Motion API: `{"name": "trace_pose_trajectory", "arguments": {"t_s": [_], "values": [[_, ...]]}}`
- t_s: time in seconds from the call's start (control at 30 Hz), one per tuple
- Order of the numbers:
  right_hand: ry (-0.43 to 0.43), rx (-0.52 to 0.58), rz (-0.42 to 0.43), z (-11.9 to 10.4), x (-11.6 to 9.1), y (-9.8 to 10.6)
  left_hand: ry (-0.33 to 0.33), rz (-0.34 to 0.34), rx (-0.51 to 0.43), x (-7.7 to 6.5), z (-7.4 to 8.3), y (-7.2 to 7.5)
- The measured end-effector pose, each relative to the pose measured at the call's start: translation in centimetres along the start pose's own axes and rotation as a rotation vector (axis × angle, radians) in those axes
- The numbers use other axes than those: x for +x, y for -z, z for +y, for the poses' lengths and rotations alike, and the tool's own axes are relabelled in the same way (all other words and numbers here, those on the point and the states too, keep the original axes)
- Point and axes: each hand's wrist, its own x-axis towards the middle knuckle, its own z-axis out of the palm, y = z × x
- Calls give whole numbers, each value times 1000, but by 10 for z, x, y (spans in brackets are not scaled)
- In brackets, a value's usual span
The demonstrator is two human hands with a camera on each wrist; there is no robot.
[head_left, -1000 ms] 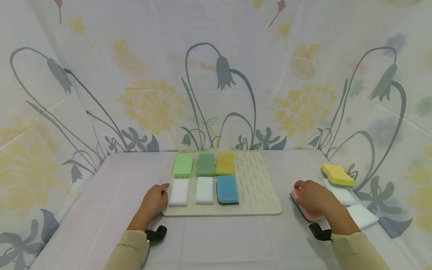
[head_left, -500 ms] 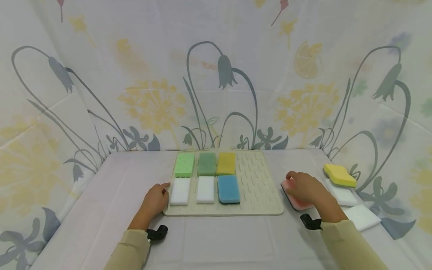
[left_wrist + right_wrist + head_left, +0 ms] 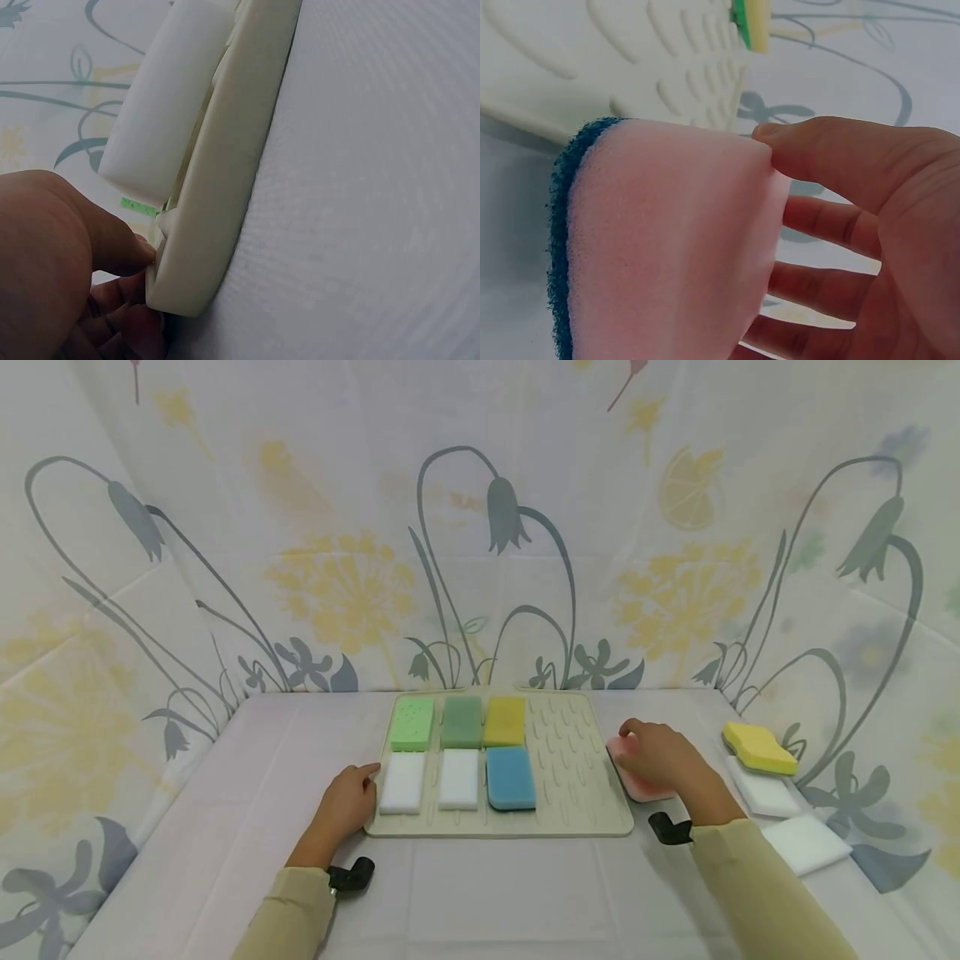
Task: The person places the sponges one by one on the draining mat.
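A cream ridged mat point(image 3: 577, 777) lies mid-table. My left hand point(image 3: 348, 802) pinches its left edge, the thumb point(image 3: 124, 244) on top and the other fingers curled at the side. Beside the mat's right edge, my right hand point(image 3: 656, 760) holds a pink sponge point(image 3: 667, 240) with a dark blue scouring layer, thumb and fingers around one end. On the mat sit a light green sponge point(image 3: 412, 724), a grey-green one point(image 3: 462, 722) and a yellow one point(image 3: 506, 721) at the back. Two white sponges point(image 3: 402, 783) and a blue sponge point(image 3: 511, 778) form the front row.
At the table's right side lie a yellow wavy sponge point(image 3: 760, 748), a white sponge point(image 3: 761, 789) partly under it, and another white sponge point(image 3: 806, 845) nearer the front. A flower-patterned cloth point(image 3: 337, 485) hangs behind and beside the table.
My right hand has moved left and away from me with the pink sponge, toward the mat's right edge. The left hand stays at the mat's left edge.
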Motion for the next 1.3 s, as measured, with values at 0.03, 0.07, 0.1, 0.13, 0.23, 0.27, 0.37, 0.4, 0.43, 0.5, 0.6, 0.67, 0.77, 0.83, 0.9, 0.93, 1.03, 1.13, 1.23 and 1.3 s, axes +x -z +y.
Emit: {"name": "trace_pose_trajectory", "arguments": {"t_s": [0.03, 0.07, 0.1, 0.13, 0.23, 0.27, 0.37, 0.4, 0.43, 0.5, 0.6, 0.67, 0.77, 0.83, 0.9, 0.93, 1.03, 1.13, 1.23, 1.3], "values": [[5, 2, 3, -1, 2, 0, 0, -1, -2, 0, 0, 0], [10, 1, 10, -2, 4, 0, 2, -2, -3, 0, 1, 1], [16, 3, 19, -3, 6, -1, 5, -5, -4, 0, 1, 1], [21, 7, 27, -4, 8, -1, 8, -8, -4, 0, 1, 1], [48, 13, 53, -8, 13, -2, 9, -13, -5, 0, 1, 1], [54, 16, 61, -9, 15, -2, 9, -15, -4, 0, 1, 1], [66, 24, 74, -14, 20, -2, 6, -14, -2, 0, 1, 1], [66, 26, 78, -16, 22, -2, 8, -14, -2, 0, 1, 1], [68, 31, 79, -17, 24, -2, 7, -13, -3, 0, 0, 1], [67, 39, 80, -20, 28, -3, 5, -11, -4, 0, 0, 1], [68, 48, 82, -22, 34, -5, 11, -12, -5, 1, 0, 1], [67, 51, 84, -24, 38, -6, 16, -16, -5, 1, 1, 1], [60, 54, 87, -25, 45, -7, 18, -21, -5, 1, 0, 1], [54, 53, 90, -26, 49, -8, 17, -20, -10, 1, 1, 2], [54, 51, 95, -27, 53, -10, 16, -17, -14, 1, 1, 2], [56, 52, 99, -28, 55, -11, 11, -12, -16, 0, 1, 2], [53, 45, 105, -31, 61, -12, -2, 6, -15, -1, 2, 2], [55, 34, 102, -36, 65, -11, -9, 14, -14, -1, 3, 2], [59, 32, 99, -40, 69, -11, 3, 4, -15, 1, 1, 1], [63, 37, 95, -43, 73, -11, 12, -12, -16, 3, 0, 0]]}}
